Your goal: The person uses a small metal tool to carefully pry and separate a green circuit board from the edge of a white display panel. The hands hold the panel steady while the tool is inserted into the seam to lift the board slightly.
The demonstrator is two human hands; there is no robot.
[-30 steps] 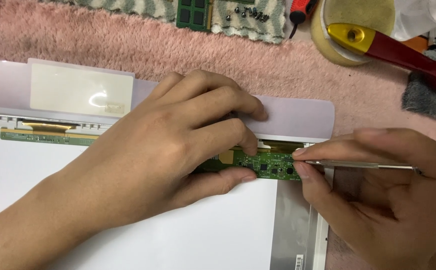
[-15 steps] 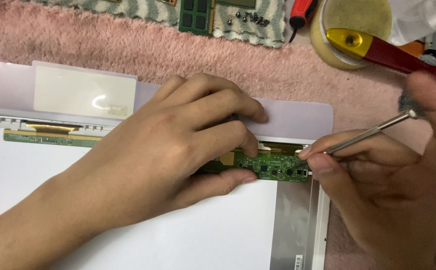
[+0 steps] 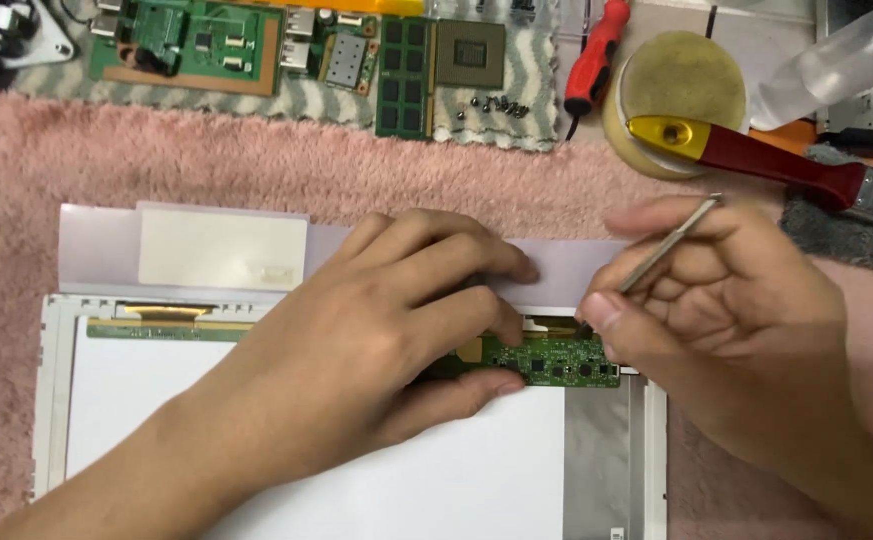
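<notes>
Pink fleece [image 3: 257, 160] is lying under everything, with a white display panel [image 3: 307, 470] resting on it. Along the panel's top edge a narrow green circuit strip [image 3: 557, 362] is sitting — the left hand [image 3: 377, 350] is pressing flat on it, fingers spread. The right hand [image 3: 727, 320] is pinching slim metal tweezers [image 3: 669, 243] just beside the strip's right end.

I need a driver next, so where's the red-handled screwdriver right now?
In the head view, the red-handled screwdriver lies at the top right, between the grey chevron cloth and the round yellowish tape roll.
</notes>
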